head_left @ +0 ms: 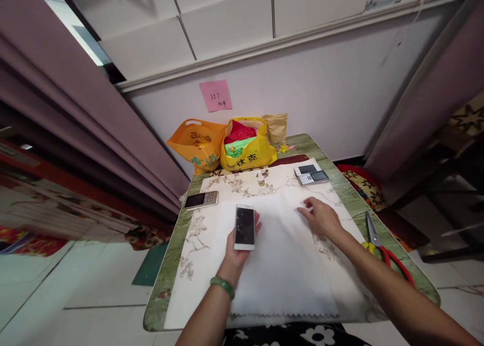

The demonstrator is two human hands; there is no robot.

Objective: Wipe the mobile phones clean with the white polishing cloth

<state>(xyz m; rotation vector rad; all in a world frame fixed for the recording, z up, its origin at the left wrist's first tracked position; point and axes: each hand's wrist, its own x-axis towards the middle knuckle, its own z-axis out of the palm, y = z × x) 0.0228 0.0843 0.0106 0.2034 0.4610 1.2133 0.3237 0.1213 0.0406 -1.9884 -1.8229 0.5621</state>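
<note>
A white smartphone (245, 227) with a dark screen rests in my left hand (236, 247), which grips it from below and along its sides. My right hand (321, 217) hovers over or touches the right edge of a white cloth (283, 265); contact is unclear. Its fingers are bent, with a small gap between thumb and forefinger and nothing visible in it. The zigzag-edged cloth lies before me. Beyond the right hand are two keypad phones, one silver (314, 177) overlapping a white one (304, 169). A gold keypad phone (201, 199) lies at left.
A flower-patterned sheet (196, 245) covers much of the green table (162, 285). Red-handled scissors (381, 247) lie near the right edge. At the back stand an orange bag (198, 144), a filled yellow bag (249, 154) and a tan pouch (276, 128). A small bottle (260, 179) stands mid-table.
</note>
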